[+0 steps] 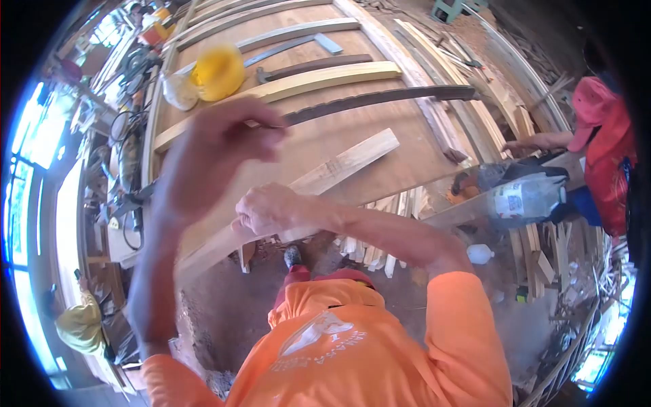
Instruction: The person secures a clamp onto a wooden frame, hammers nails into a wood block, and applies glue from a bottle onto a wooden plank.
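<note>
My left hand (pixel 234 139) is raised over the near left part of the wooden panel (pixel 413 149), blurred, with its fingers curled together. A small pale bit shows at its fingertips, too indistinct to name. Lower down, my right hand (pixel 268 210) is closed in a fist just above the panel's near edge; whatever lies inside it is hidden. Beyond that fist a short pale board (pixel 349 161) lies slanted on the panel. From beside my left fingers a long dark strip with an uneven edge (pixel 380 98) reaches right across the frame; I cannot tell whether they touch.
A hammer (pixel 312 66), a try square (pixel 327 44) and a blurred yellow round object (pixel 218 72) are on the slatted panel. Power tools (pixel 129 156) line the left side. A person in red (pixel 603 149) is at right, near a plastic bottle (pixel 519 202); another in yellow (pixel 80 322) is lower left.
</note>
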`<state>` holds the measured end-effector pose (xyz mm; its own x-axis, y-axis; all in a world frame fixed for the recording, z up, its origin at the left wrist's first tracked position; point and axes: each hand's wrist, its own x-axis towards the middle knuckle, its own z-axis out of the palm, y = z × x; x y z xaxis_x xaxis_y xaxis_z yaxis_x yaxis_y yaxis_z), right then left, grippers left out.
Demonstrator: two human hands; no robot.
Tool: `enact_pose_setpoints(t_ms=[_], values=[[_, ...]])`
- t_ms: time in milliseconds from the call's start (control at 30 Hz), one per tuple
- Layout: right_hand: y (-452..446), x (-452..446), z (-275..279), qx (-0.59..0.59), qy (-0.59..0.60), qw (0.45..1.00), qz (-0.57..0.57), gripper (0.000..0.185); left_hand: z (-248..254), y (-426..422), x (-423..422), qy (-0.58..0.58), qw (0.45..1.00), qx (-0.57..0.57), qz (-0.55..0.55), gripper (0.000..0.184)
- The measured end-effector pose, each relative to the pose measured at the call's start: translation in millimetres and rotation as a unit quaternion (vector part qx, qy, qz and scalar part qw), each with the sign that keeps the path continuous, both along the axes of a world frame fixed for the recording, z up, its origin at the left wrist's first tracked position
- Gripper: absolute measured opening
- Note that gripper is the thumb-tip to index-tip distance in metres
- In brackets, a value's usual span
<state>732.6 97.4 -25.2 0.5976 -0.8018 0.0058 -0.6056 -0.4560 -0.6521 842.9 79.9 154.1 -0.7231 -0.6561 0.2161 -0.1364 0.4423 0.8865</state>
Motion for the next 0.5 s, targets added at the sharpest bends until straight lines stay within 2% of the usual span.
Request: enact_pose_setpoints(t_ms=[33,67,100,167,200,233,300,333,367,433,500], values=[[-6,8,-9,-0.026,-0.011,1.000,-0.005,0.035,-12,2,-16,-0.028,1.000,0.003,0.001,0.013],[9,-3,37,0.040,-0.010,0.999,-0.010,0.040,-27,2,-32,-0.012,0.999,0.030,-0.015,0.014],[0,1,19,0.038,-0.013,0.999,-0.007,0.040,-44,-1,-49,0.004,0.998,0.056,-0.035,0.015],[-25,4,-28,0.146,-0.078,0.968,0.187,0.066,-78,-7,-84,0.015,0.993,0.107,-0.045,0.016],[-21,5,-4,0.064,0.027,0.991,0.114,0.057,-92,-11,-101,0.009,0.993,0.108,-0.044,0.015],[-26,14,-21,0.064,0.026,0.992,0.110,0.057,-103,-17,-117,0.002,0.993,0.110,-0.044,0.014],[-40,35,-56,-0.174,-0.026,0.980,0.090,0.041,-123,-29,-145,0.013,0.996,0.079,-0.047,0.014],[-27,24,-27,-0.265,-0.045,0.960,0.073,0.034,-135,-32,-156,0.024,0.997,0.052,-0.046,0.015],[-25,27,-31,-0.264,-0.048,0.961,0.066,0.034,-147,-36,-164,0.019,0.997,0.054,-0.052,0.015],[-29,33,-42,-0.192,0.072,0.976,0.066,0.040,-165,-45,-181,0.054,0.994,0.069,-0.071,0.011],[-23,26,-54,-0.208,0.054,0.975,0.056,0.041,-174,-42,-189,0.043,0.994,0.072,-0.073,0.012]])
